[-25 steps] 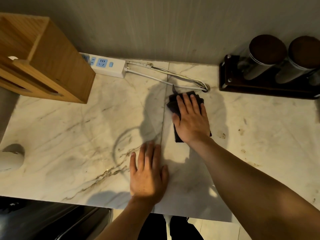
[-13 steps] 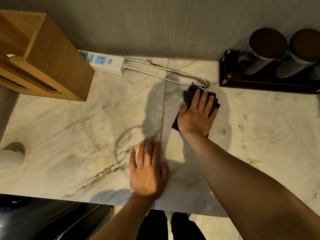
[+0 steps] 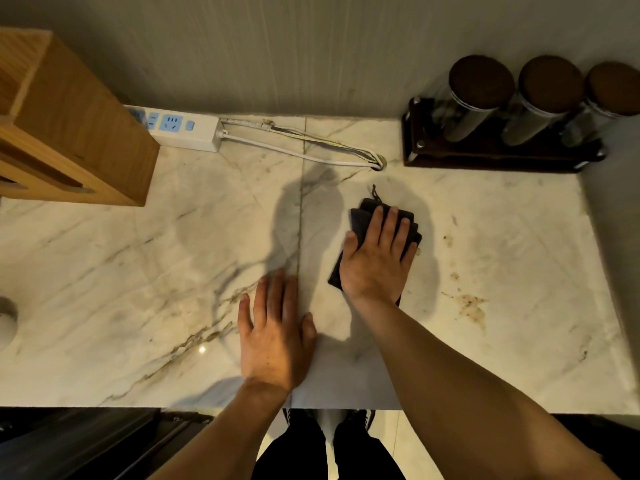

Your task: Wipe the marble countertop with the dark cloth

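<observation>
Pressing flat right hand (image 3: 375,263) on dark cloth (image 3: 362,221)

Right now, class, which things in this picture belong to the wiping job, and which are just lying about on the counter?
Part of the job:
- dark cloth
- right hand, flat on the cloth
- left hand, flat on the marble
- marble countertop
- brown stains

Just lying about:
- power strip and cables
- wooden box
- jar rack with three jars
</observation>
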